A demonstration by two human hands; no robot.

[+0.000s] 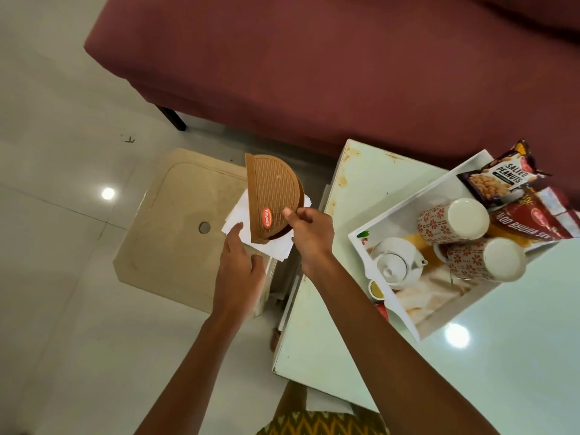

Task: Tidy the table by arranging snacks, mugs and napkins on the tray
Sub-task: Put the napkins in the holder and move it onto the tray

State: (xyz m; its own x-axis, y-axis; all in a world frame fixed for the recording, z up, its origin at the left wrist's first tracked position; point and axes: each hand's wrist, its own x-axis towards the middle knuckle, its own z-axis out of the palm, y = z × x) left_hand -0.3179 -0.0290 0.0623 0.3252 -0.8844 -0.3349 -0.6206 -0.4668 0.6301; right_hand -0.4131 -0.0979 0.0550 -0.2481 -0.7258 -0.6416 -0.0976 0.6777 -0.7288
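The person holds a brown half-round napkin holder [273, 196] up in the air, to the left of the table [361, 196] and above a pale stool [175, 215]. The right hand [309, 229] pinches the holder's near edge between thumb and fingers, so it stays tipped up and steady. White napkins [238, 215] stick out from behind it in a messy bunch. The left hand [240, 265] is mostly flat, with straight fingers touching the napkins' edge. It is probably there to push them in neatly before the holder goes to the tray.

The white tray [408, 321] sits on the table, to the right. It already holds two patterned mugs [452, 222] [485, 260] lying on their sides and a small white teapot [395, 265]. At its far end are a peanut packet [502, 180] and a red snack packet [530, 221]. The napkins look like the last job.

Some things are hard to see. The holder hides most of the napkins, so it is not clear how many there are or whether they sit inside it. The left thumb's grip cannot be made out. The red packet is cut off at the right edge. A small yellow thing near the teapot is too tiny to name. A dark red sofa [314, 73] fills the far side.
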